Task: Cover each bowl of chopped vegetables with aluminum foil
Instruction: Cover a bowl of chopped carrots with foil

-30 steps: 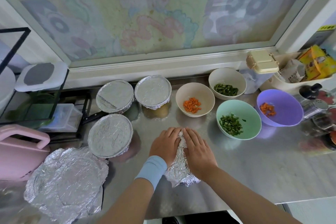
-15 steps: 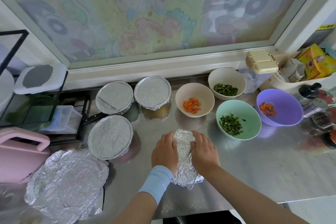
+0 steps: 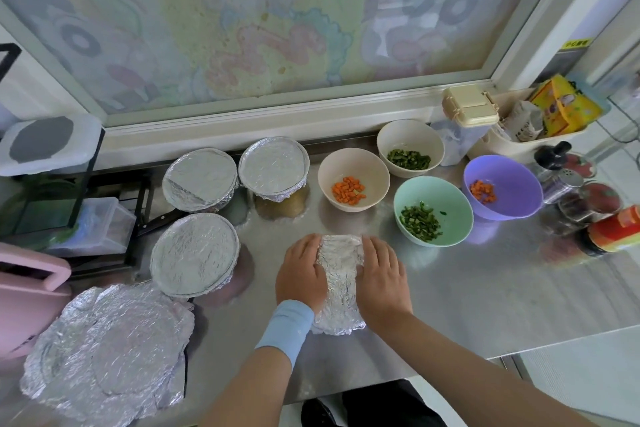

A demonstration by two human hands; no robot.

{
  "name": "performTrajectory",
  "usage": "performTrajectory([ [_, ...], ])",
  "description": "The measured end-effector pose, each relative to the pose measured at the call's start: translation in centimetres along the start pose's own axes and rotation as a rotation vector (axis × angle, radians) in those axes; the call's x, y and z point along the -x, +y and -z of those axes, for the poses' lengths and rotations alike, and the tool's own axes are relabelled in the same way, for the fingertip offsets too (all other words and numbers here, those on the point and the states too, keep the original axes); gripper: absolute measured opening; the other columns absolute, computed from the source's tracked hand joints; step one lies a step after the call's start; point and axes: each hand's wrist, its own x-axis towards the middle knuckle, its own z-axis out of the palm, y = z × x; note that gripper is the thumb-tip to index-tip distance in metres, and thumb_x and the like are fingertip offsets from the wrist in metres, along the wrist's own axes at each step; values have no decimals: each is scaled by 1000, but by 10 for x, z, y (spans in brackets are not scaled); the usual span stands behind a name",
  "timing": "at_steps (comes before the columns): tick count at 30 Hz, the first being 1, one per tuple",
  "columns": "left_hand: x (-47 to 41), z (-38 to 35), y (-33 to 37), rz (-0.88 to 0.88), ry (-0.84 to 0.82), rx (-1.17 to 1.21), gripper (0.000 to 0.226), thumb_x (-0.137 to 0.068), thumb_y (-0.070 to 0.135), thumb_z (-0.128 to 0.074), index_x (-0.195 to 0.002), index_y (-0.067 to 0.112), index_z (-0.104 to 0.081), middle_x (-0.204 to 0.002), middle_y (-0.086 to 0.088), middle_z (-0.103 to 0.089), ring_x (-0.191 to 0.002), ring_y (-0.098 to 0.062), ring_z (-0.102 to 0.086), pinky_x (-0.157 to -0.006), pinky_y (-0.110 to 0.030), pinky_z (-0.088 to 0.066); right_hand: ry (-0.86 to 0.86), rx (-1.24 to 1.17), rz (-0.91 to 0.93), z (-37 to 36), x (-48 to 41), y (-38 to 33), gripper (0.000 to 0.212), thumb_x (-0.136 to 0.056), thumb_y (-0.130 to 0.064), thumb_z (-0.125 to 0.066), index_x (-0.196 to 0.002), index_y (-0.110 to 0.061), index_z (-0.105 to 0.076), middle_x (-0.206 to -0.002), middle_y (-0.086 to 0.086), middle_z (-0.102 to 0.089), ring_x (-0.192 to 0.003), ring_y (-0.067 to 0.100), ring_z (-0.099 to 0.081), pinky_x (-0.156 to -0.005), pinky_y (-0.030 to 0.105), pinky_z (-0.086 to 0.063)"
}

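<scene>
Foil sheet [image 3: 341, 274] near the beige carrot bowl [image 3: 353, 180] needs gentle, even outward smoothing; left hand [image 3: 301, 276] and right hand [image 3: 381, 276] press it, fingers flat.

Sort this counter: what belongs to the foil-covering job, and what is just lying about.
Job: foil sheet pressed under left hand and right hand; foil stack; three covered bowls; open carrot bowl, white bowl, green bowl, purple bowl.
Lying about: pink board, cream box, yellow packet, shaker, red-capped jar.
</scene>
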Motion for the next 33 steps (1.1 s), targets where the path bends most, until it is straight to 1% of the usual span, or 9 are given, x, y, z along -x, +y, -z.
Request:
performTrajectory([
  [4,6,-3,0,62,45,111,61,-90,-2,-40,-148,19,-41,-154,5,-38,-146,-15,-22,-118,-26,-16,-105,-215,-137,-7,-1,-3,54,-100,-21,-38,-152,-16,-23,-155,2,-27,-141,24,-28,-114,41,-30],
  [10,8,-6,6,288,113,310,61,-86,-1,-40,-141,22,-48,-145,6,-48,-134,-15,-41,-111,-27,-31,-155,-302,-110,-8,-27,-5,48,-100,-21,-38,-147,-19,-32,-148,2,-37,-134,24,-35,-110,41,-34],
  [13,6,-8,11,370,148,379,60,-86,-2,-39,-141,20,-48,-144,5,-48,-133,-15,-43,-109,-25,-31,-201,-287,-48,-7,-45,-2,43,-99,-21,-39,-143,-21,-37,-142,2,-42,-130,25,-39,-108,41,-35],
  [19,3,-7,18,373,198,379,60,-87,-4,-37,-143,18,-44,-144,1,-46,-134,-16,-41,-111,-26,-30,-282,-262,67,-4,-67,4,45,-102,-23,-36,-146,-22,-33,-144,2,-41,-133,24,-36,-111,42,-31],
  [22,3,-5,16,381,159,357,61,-87,-1,-38,-144,20,-43,-144,2,-45,-134,-16,-41,-115,-35,-33,-294,-192,122,-4,-75,4,45,-103,-25,-34,-147,-24,-32,-145,0,-42,-133,23,-38,-110,41,-32],
  [25,-1,2,11,321,125,173,60,-83,3,-45,-142,17,-44,-145,-2,-46,-137,-21,-38,-115,-40,-31,-279,-145,149,-6,-74,6,45,-102,-26,-33,-148,-24,-31,-143,0,-45,-131,22,-40,-109,39,-33],
  [28,-19,13,15,127,71,-17,56,-91,7,-46,-146,17,-42,-153,0,-38,-143,-20,-29,-120,-34,-20,-254,-76,200,-5,-74,6,45,-102,-26,-33,-148,-25,-32,-144,-2,-43,-133,20,-39,-109,38,-32],
  [31,-44,16,13,-59,-14,-86,41,-103,19,-41,-143,22,-49,-151,6,-43,-143,-14,-30,-118,-27,-18,-181,-10,264,-4,-78,3,43,-103,-26,-35,-145,-24,-37,-150,-1,-37,-137,19,-35,-108,36,-31],
  [33,-53,13,6,-70,-83,-48,38,-104,26,-40,-141,26,-52,-148,11,-47,-140,-11,-35,-115,-24,-24,-155,-54,282,-7,-83,3,40,-102,-25,-38,-142,-24,-45,-147,-2,-42,-134,19,-39,-105,36,-32],
])
